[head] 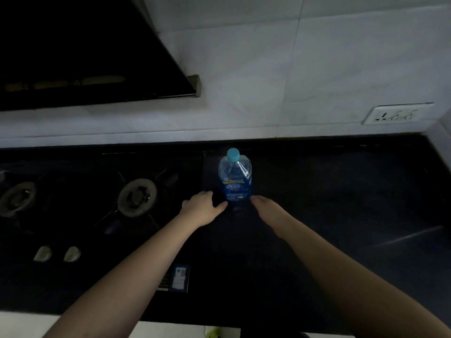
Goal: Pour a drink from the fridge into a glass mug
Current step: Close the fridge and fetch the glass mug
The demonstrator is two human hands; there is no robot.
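Bottle [235, 176] upright between both hands, capped

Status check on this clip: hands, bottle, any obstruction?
Left hand and right hand open, flanking the bottle's base. Bottle upright on dark counter, cap on. No mug in view. Nothing in the way.

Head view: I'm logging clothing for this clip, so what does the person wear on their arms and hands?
Nothing shows. Both forearms are bare to the frame's bottom edge: no sleeves, gloves, watch or rings visible on the left hand or right hand, though the dim light could hide small items.
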